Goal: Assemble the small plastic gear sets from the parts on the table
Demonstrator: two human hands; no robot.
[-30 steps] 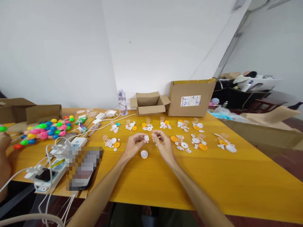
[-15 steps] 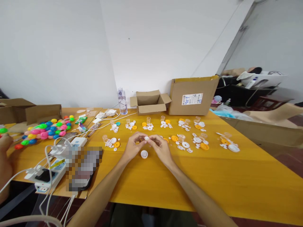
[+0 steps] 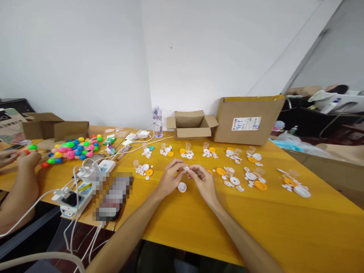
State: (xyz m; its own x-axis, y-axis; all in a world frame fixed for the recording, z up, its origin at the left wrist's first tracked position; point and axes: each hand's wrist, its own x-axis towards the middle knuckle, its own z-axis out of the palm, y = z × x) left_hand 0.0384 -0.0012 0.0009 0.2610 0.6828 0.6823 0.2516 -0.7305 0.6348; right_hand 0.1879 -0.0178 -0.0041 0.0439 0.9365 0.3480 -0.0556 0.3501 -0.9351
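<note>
Between my two hands is a small white plastic piece with dark holes [image 3: 185,168], pinched at the fingertips. My left hand [image 3: 170,177] grips it from the left, fingers closed. My right hand [image 3: 202,180] closes on its right side with thumb and finger. Just below the fingers a round white cup-shaped part [image 3: 182,187] stands on the wooden table [image 3: 199,223]. Beyond and beside my hands lie small groups of parts: white perforated pieces [image 3: 228,184], orange rings [image 3: 220,171], white discs [image 3: 234,181] and clear cylinders [image 3: 230,172].
Left of my arm lie a blurred-out phone [image 3: 113,199] and a white power strip [image 3: 96,178] with cables. Farther left are colourful balls [image 3: 71,153] and another person's hands [image 3: 28,157]. An open carton [image 3: 193,132], a large box [image 3: 247,121] and a bottle [image 3: 157,122] line the wall.
The view has turned left, so the scene sits farther right. My hands still hold the white piece together. More of the other person's arms shows at left.
</note>
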